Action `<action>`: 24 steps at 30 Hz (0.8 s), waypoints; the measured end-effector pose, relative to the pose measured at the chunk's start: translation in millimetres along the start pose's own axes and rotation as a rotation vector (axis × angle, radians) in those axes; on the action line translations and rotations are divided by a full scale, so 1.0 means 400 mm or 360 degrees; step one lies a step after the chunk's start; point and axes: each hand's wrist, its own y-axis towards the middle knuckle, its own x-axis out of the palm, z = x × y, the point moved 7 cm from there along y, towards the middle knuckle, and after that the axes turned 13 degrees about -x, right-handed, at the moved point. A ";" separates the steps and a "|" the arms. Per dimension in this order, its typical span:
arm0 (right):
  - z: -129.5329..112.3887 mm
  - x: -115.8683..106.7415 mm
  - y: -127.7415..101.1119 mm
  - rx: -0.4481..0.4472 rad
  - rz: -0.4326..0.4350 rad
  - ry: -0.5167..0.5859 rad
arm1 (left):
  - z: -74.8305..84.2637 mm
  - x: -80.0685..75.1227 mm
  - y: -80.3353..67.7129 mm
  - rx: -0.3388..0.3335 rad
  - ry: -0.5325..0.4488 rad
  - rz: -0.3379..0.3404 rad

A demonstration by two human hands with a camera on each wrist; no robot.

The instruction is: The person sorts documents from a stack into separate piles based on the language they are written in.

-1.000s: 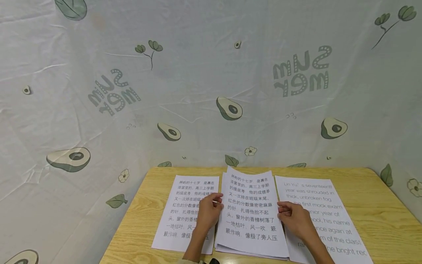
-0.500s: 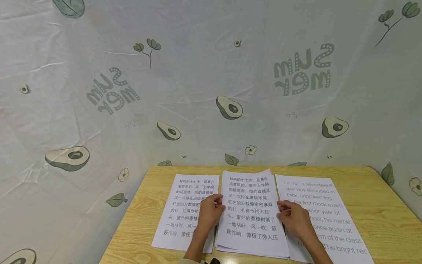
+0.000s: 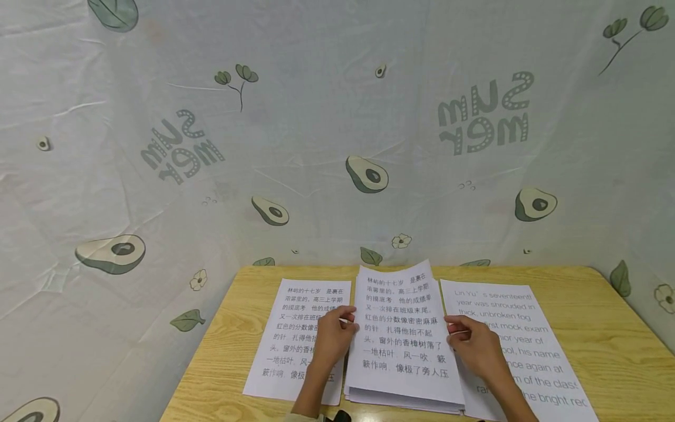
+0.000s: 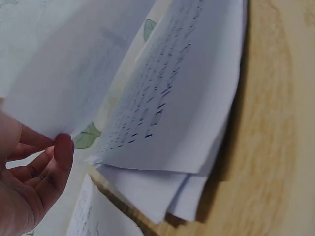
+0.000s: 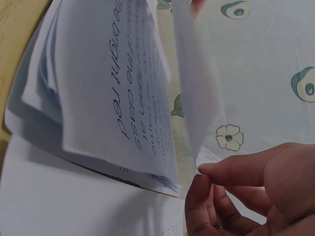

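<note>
A stack of white sheets printed with Chinese text lies at the middle of the wooden table. My left hand pinches the left edge of the top sheet, and my right hand pinches its right edge. The top sheet is lifted off the stack, its far end curling upward. In the left wrist view the left hand holds the raised sheet above the stack. In the right wrist view the right hand pinches the sheet's edge.
A single sheet with Chinese text lies left of the stack. A sheet with English text lies to its right. An avocado-print cloth hangs as a backdrop behind and beside the table.
The top sheet's far end dropped flat half a second ago and has risen again, now higher. Both hands stay at its edges.
</note>
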 end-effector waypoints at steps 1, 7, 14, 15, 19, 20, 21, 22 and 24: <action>0.001 -0.002 0.001 0.0005 0.0001 0.0008 | 0.000 -0.003 0.001 -0.0006 -0.0006 -0.0003; 0.006 -0.006 0.001 0.0047 -0.0010 0.0108 | -0.003 -0.011 0.010 -0.0035 -0.0076 -0.0022; 0.003 -0.010 -0.002 0.0079 -0.0021 0.0244 | -0.007 -0.014 0.013 -0.0057 -0.0136 -0.0040; 0.002 -0.011 -0.002 0.0080 -0.0024 0.0263 | -0.007 -0.014 0.013 -0.0065 -0.0146 -0.0044; 0.003 -0.010 -0.003 0.0088 -0.0029 0.0313 | -0.007 -0.017 0.013 -0.0080 -0.0181 -0.0045; 0.004 -0.008 -0.003 0.0094 -0.0032 0.0324 | -0.008 -0.018 0.012 -0.0081 -0.0190 -0.0043; 0.006 -0.005 -0.003 0.0100 -0.0034 0.0338 | -0.008 -0.019 0.011 -0.0083 -0.0198 -0.0044; 0.009 -0.002 -0.003 0.0109 -0.0035 0.0352 | -0.009 -0.020 0.010 -0.0089 -0.0210 -0.0046; 0.013 0.005 -0.003 0.0133 -0.0036 0.0380 | -0.010 -0.023 0.005 -0.0099 -0.0245 -0.0054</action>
